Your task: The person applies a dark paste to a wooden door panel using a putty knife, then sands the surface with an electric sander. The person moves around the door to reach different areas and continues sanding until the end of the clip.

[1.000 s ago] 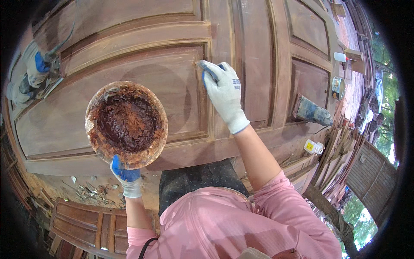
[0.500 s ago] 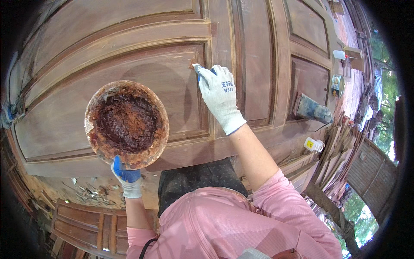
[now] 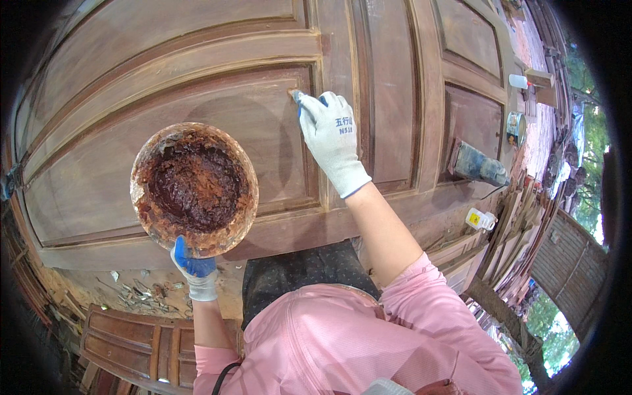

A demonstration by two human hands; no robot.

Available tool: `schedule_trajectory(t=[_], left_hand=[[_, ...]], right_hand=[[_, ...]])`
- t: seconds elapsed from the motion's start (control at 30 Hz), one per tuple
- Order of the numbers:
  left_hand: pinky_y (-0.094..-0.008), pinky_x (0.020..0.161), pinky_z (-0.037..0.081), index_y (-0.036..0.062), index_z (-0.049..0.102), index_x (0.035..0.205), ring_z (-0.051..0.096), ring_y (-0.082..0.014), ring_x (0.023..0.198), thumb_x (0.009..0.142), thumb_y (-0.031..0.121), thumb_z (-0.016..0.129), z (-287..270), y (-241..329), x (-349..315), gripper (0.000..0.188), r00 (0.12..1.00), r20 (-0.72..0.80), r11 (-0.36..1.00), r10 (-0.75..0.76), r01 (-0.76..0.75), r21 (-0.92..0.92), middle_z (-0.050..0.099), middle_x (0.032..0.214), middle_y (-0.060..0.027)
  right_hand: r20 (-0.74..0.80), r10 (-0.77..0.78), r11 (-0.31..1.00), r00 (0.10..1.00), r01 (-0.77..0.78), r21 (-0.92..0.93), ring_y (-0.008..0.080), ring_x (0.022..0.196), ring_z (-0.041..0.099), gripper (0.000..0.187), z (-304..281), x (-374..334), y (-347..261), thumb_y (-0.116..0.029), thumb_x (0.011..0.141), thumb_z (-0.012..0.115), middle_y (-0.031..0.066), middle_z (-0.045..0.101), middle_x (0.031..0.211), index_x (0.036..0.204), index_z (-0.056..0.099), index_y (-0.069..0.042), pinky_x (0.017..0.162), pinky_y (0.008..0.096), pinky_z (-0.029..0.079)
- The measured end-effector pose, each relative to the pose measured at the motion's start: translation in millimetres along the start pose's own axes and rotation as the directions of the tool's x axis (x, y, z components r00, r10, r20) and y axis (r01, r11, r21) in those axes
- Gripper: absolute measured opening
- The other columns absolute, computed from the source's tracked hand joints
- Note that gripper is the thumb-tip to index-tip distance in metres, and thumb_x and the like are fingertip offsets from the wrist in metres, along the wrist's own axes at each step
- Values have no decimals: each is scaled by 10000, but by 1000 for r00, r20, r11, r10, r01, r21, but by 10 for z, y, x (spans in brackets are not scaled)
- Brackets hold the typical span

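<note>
My left hand, in a white knit glove with blue coating, grips the lower rim of a round bowl, thumb over the edge. Thick dark red-brown paste lines the bowl, crusted and lighter round the rim. My right hand, gloved alike, is closed, its fingertips at the upper right corner of a recessed panel in a brown wooden door. A small brown smear shows by those fingertips. Whatever they pinch is too small and covered to make out.
A blue-grey stained block-like object lies on the door's right part, near a tin can. A white bottle sits below, beside wooden strips. Another panelled door is at the lower left, near scattered scraps.
My right hand has shifted slightly up and left at the panel corner. The reddish-brown patch by its fingertips looks smaller. The bowl stays nearly in place in my left hand.
</note>
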State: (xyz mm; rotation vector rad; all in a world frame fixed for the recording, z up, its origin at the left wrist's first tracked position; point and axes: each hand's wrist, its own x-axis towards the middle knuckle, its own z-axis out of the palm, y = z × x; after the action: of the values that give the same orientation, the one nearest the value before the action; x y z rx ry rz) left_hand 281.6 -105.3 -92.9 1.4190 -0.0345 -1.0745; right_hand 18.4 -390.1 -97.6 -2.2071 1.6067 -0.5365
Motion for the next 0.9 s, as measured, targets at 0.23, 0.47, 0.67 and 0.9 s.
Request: schedule_trajectory(t=[0.23,0.47,0.67,0.9], left_hand=[[-404,960,550,-47,653,1243,676,-193,1092,1100,231,537,-209,-138,43,334,939,188,788,287,-343,511,716,1223,-124],[-433,1063,518,7,571,1379,625,-223,1235,1101,336,547,-231,-101,73,431,993,116,997,-1,-9,83,640,1367,-107],[-449,1121,491,46,531,1468,599,-234,1302,1080,361,592,-240,-91,66,503,985,170,999,-38,33,36,608,1433,-84],[-452,1129,486,58,532,1476,603,-239,1306,1069,361,593,-267,-138,70,511,983,169,924,67,-125,360,614,1433,-79]], right_hand=[[98,75,986,992,-89,144,333,956,619,270,-123,-118,-18,-162,953,703,129,639,953,1213,776,-149,861,465,504],[22,23,1000,999,-23,4,354,978,633,243,-77,57,-25,-150,960,693,147,652,965,1192,764,-140,867,476,534],[104,5,1000,995,-7,20,362,989,623,262,-181,-14,-9,-156,951,699,141,648,995,1207,755,-150,863,466,544],[87,-86,991,992,94,-91,359,1010,622,291,-103,89,-50,-161,944,703,141,641,1023,1230,749,-142,863,469,549]])
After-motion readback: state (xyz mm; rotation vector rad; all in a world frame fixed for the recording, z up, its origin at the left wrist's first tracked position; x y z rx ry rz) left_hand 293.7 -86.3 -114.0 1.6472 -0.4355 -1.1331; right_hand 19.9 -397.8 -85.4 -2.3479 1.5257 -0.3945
